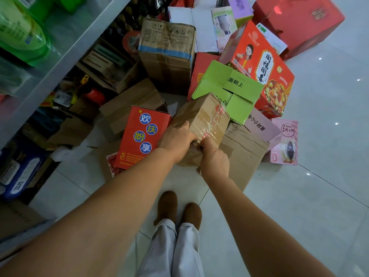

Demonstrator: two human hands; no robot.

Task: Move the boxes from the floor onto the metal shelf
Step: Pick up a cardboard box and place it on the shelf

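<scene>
A small brown cardboard box (205, 116), wrapped in clear and red-printed tape, is tilted above the pile in the middle of the view. My left hand (176, 139) grips its near left side. My right hand (214, 158) holds its near bottom corner. Around it on the floor lie a red box with blue circles (137, 136), a green box (229, 90), a flat brown carton (243, 154) and a tall brown carton (167, 54). The grey metal shelf (65, 47) runs along the left, with green packs on it.
A large red and orange printed box (265, 70), pink boxes (285, 142) and a red gift box (299, 23) lie to the right and back. Goods crowd the shelf's lower level at left. My feet (177, 210) stand on the white tiled floor (319, 196).
</scene>
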